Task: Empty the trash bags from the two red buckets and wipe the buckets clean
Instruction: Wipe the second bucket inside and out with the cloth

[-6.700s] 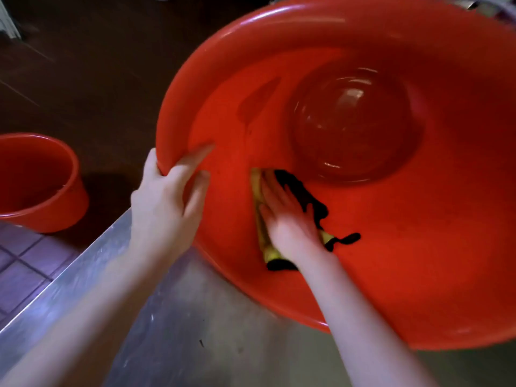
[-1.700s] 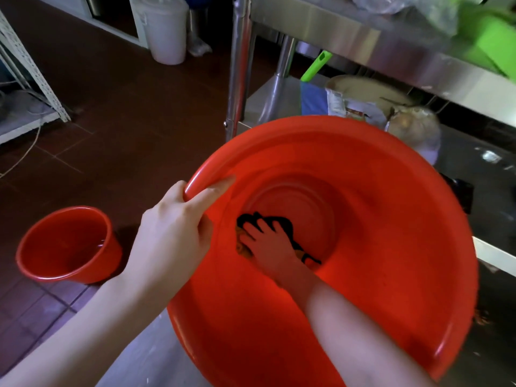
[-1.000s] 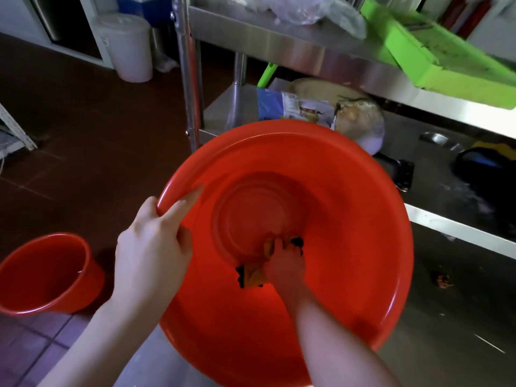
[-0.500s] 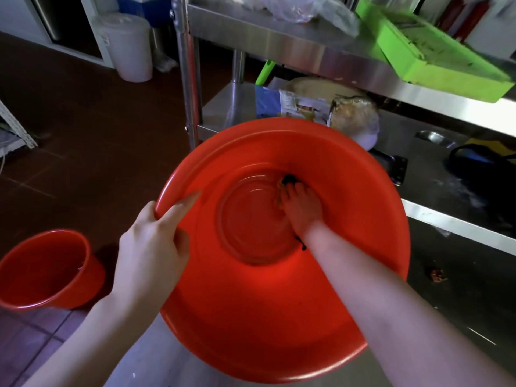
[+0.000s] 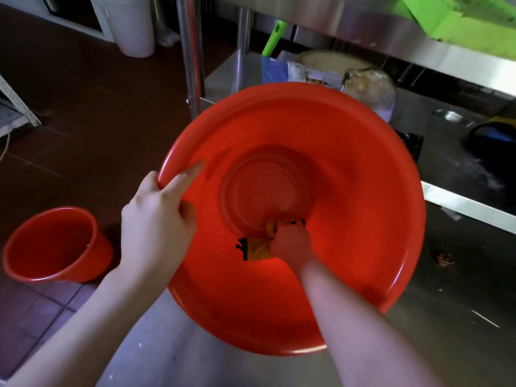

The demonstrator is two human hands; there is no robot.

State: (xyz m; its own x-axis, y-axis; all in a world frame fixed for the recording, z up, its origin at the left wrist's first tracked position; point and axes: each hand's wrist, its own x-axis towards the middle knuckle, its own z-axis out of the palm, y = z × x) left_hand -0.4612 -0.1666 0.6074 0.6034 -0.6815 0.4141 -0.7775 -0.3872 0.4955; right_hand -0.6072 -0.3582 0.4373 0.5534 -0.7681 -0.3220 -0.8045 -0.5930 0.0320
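Observation:
A large red bucket (image 5: 363, 208) is tilted toward me on a steel table, its inside facing the camera. My left hand (image 5: 159, 222) grips its left rim, index finger stretched along the inner wall. Deep inside, my right hand (image 5: 291, 244) presses a yellow and black cloth (image 5: 255, 248) against the near edge of the bucket's bottom; the fingers look curled over the cloth. A second, smaller red bucket (image 5: 53, 247) stands upright on the floor at the left, with no bag in it.
The steel table (image 5: 460, 317) carries a brown crumb (image 5: 444, 258) at the right. Behind stands a steel shelf unit (image 5: 192, 51) with bagged items on its lower shelf and a green tray (image 5: 469, 20) on top. A white bin (image 5: 131, 23) stands far left.
My right hand with the cloth has swept from the far right side of the bucket's bottom round to its near edge. My left hand keeps its hold on the rim.

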